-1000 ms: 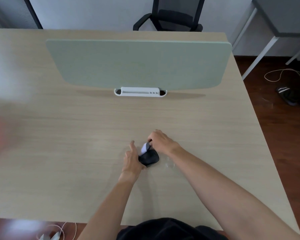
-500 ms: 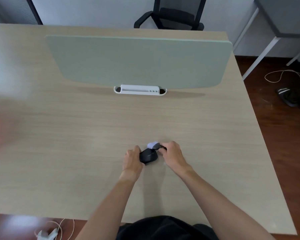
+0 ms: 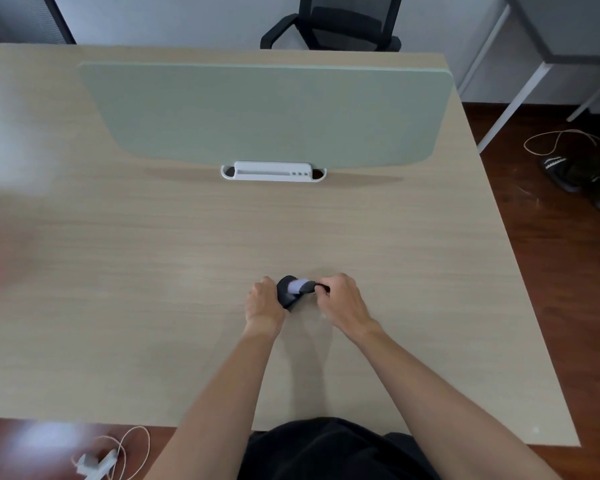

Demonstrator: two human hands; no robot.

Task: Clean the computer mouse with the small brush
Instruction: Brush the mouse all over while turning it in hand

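From my head view, the counter [image 3: 153, 271] is a pale wood-grain sheet, matte and flat, with a sage green divider panel [image 3: 267, 112] standing across it, rounded at its lower corners. At the panel's foot sits a white plastic tray [image 3: 273, 171], long and shallow with rounded ends; I cannot tell what, if anything, lies in it.

The computer mouse [image 3: 286, 294] is near the counter's front middle, between my two hands: black, smooth and domed. My left hand [image 3: 264, 304] wraps its left side, fingers curled shut against the shell. My right hand [image 3: 342, 301] is clenched around the dark handle of the small brush [image 3: 300, 286], whose pale, soft-looking bristle tuft lies across the top of the mouse, touching it.

Beyond the counter stands a black mesh office chair [image 3: 333, 26]. On the dark wooden floor at the right lie a black slipper [image 3: 556, 169] and a thin looped cord [image 3: 561, 140].
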